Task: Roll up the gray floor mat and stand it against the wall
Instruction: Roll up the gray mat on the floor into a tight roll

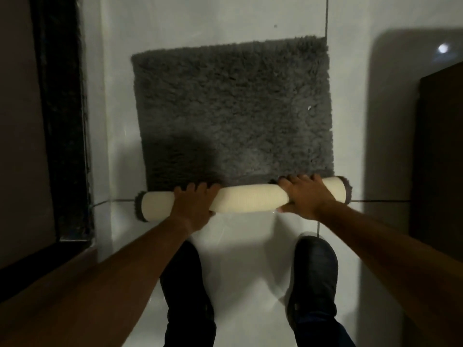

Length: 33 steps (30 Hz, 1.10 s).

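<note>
Rolling is in hand, early stage. The gray shaggy floor mat [230,108] lies flat on the white tiled floor [250,259]; its near edge is wound into a cream-backed roll [248,199]. Left hand [193,204] and right hand [304,196] clasp the roll, fingers spread over its top. Next move calls for even forward pushing. A dark door frame [62,121] flanks the left; a dark panel [438,159], possibly furniture, the right. Nothing obstructs the mat.

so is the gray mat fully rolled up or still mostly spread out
Mostly spread. Only the near edge of the gray mat is rolled into a thin cream-backed tube under the left hand and right hand.
</note>
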{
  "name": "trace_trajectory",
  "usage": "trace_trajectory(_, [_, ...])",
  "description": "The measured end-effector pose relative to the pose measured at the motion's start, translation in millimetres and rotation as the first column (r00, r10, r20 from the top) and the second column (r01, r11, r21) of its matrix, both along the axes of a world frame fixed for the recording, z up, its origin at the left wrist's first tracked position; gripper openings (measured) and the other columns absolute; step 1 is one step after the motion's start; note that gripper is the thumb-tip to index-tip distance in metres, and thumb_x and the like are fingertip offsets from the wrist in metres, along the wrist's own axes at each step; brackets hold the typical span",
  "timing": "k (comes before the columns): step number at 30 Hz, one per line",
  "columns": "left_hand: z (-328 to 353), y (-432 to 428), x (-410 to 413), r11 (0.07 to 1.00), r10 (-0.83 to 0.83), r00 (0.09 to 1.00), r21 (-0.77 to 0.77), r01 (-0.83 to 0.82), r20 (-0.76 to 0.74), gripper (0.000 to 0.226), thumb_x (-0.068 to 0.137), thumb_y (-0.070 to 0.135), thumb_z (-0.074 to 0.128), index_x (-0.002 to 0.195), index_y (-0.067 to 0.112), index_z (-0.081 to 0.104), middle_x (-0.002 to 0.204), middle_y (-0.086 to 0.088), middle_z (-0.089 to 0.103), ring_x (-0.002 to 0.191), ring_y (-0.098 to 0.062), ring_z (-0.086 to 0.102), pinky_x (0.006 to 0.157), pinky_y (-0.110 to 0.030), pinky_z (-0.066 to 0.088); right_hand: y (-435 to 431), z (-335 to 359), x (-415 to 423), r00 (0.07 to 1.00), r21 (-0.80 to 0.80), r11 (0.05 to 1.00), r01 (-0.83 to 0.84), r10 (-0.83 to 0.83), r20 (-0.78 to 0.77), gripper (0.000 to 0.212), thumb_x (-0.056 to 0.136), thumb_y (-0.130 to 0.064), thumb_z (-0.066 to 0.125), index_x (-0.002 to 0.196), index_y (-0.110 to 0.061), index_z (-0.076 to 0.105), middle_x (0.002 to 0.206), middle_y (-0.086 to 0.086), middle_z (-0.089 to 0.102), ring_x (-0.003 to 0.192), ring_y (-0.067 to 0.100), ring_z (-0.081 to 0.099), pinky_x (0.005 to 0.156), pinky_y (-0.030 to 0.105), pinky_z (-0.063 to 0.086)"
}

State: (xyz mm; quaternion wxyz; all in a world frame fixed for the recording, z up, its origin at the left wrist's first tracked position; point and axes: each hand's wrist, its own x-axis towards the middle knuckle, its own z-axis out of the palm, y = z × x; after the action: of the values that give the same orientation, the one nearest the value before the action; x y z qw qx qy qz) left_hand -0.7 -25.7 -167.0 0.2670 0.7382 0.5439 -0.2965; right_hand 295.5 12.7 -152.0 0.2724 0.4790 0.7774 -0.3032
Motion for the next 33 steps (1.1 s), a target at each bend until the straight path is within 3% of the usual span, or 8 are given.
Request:
trace_trajectory(6, [-4, 35, -9, 0.967, 0.113, 0.992, -0.238, -0.097, 0.055, 0.084, 0.089, 0.046, 0.064, 0.154, 0.029, 0.013, 0.157, -0.015, 0.019, 0.143, -0.035, 0.015, 0.114, -0.061, 0.014, -63, 6, 1, 0.992, 0.284, 0.952, 0.113, -0.094, -0.082, 0.093, 0.088, -0.074, 0.037, 0.157, -0.014, 0.018, 0.163, 0.017, 0.02, 0.15, 0.039, 0.014, 0.115, 0.068, 0.01])
trace_trajectory(9, [6, 28, -9, 0.991, 0.076, 0.978, 0.093, -0.096, 0.196, 0.077, 0.092, 0.033, 0.064, 0.154, 0.028, 0.019, 0.158, -0.017, 0.023, 0.147, -0.035, 0.014, 0.117, -0.062, 0.011, -35, -3, -2, 0.997, 0.189, 0.98, 0.056, -0.063, 0.031, 0.118, 0.072, -0.094, 0.016, 0.158, -0.016, -0.004, 0.165, 0.016, -0.008, 0.151, 0.037, -0.013, 0.115, 0.068, -0.001])
trace_trajectory(12, [14, -14, -4, 0.905, -0.014, 0.958, 0.412, -0.11, 0.286, 0.073, 0.089, 0.032, 0.062, 0.152, 0.02, 0.029, 0.157, -0.018, 0.032, 0.146, -0.04, 0.022, 0.114, -0.067, 0.016, 30, -18, -10, 0.989, 0.229, 0.973, 0.035, -0.066, 0.129, 0.132, 0.06, -0.102, 0.014, 0.156, -0.017, -0.012, 0.164, 0.015, -0.017, 0.149, 0.036, -0.022, 0.113, 0.07, -0.008])
trace_trajectory(16, [5, -4, 2, 0.962, -0.023, 0.999, 0.273, 0.012, 0.035, 0.126, 0.069, 0.077, 0.062, 0.155, 0.022, -0.013, 0.165, -0.015, -0.01, 0.148, -0.042, -0.012, 0.109, -0.077, -0.001, 66, -9, -12, 0.997, 0.321, 0.947, -0.009, -0.014, 0.071, 0.127, 0.067, -0.099, 0.017, 0.158, -0.012, -0.001, 0.166, 0.017, -0.005, 0.151, 0.036, -0.01, 0.114, 0.071, -0.002])
trace_trajectory(19, [-7, 50, 3, 0.943, 0.02, 1.0, 0.331, -0.02, 0.004, 0.141, 0.059, 0.077, 0.072, 0.153, 0.024, -0.018, 0.164, -0.016, -0.009, 0.147, -0.046, -0.01, 0.107, -0.078, -0.002, 44, -1, -7, 0.998, 0.434, 0.901, 0.007, 0.022, -0.063, 0.111, 0.08, -0.087, 0.03, 0.157, -0.009, 0.012, 0.165, 0.019, 0.009, 0.152, 0.038, 0.003, 0.114, 0.072, 0.004])
trace_trajectory(25, [1, 123, -2, 0.949, 0.043, 0.999, 0.313, -0.036, -0.018, 0.108, 0.067, 0.05, 0.083, 0.152, 0.029, 0.019, 0.143, -0.015, 0.044, 0.126, -0.041, 0.042, 0.104, -0.072, 0.027, 80, -8, -25, 0.997, 0.435, 0.898, 0.066, -0.078, 0.008, 0.11, 0.073, -0.059, 0.074, 0.155, -0.01, 0.017, 0.157, 0.025, 0.027, 0.145, 0.045, 0.021, 0.114, 0.071, 0.006])
trace_trajectory(28, [6, 115, 0, 0.955, 0.071, 0.997, 0.288, -0.073, 0.019, 0.09, 0.074, 0.046, 0.078, 0.147, 0.029, 0.028, 0.138, -0.014, 0.049, 0.121, -0.041, 0.046, 0.1, -0.068, 0.032, 88, -7, -27, 0.999, 0.434, 0.901, 0.022, -0.04, 0.033, 0.09, 0.076, -0.052, 0.076, 0.144, -0.012, 0.033, 0.139, 0.024, 0.048, 0.13, 0.044, 0.041, 0.109, 0.07, 0.025])
trace_trajectory(33, [15, 46, 4, 0.996, 0.066, 0.998, 0.065, -0.066, 0.011, 0.087, 0.079, 0.053, 0.071, 0.147, 0.028, 0.023, 0.142, -0.012, 0.045, 0.125, -0.039, 0.045, 0.102, -0.063, 0.036, 37, 6, -5, 0.996, 0.254, 0.963, -0.093, 0.094, 0.008, 0.082, 0.079, -0.059, 0.068, 0.144, -0.023, 0.034, 0.141, 0.015, 0.05, 0.128, 0.038, 0.045, 0.108, 0.063, 0.03])
